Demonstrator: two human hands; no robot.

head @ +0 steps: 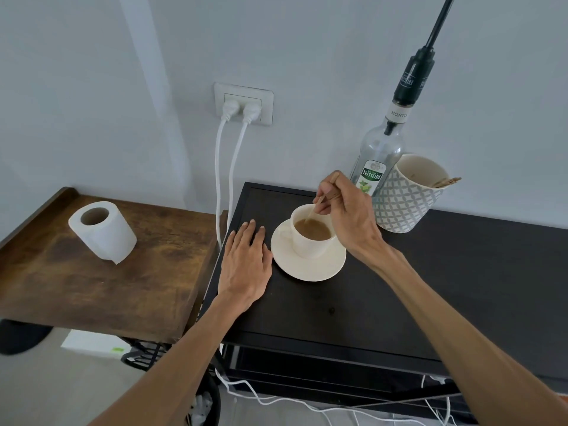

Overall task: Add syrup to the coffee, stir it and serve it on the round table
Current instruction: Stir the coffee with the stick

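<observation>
A cream cup (307, 244) of milky coffee stands on a cream saucer (310, 269) on the black table (399, 287). My right hand (347, 213) hovers over the cup and pinches a thin wooden stir stick (313, 210) whose lower end dips into the coffee. My left hand (246, 259) lies flat on the table, fingers apart, just left of the saucer and touching its rim. Behind the cup stands a clear glass syrup bottle (379, 155) with a black pump on top.
A patterned mug (405, 201) holding more wooden sticks stands right of the bottle. To the left is a brown wooden shelf (92, 287) with a toilet paper roll (103, 230). Two white cables (226, 167) hang from a wall socket (244, 103) between the two surfaces.
</observation>
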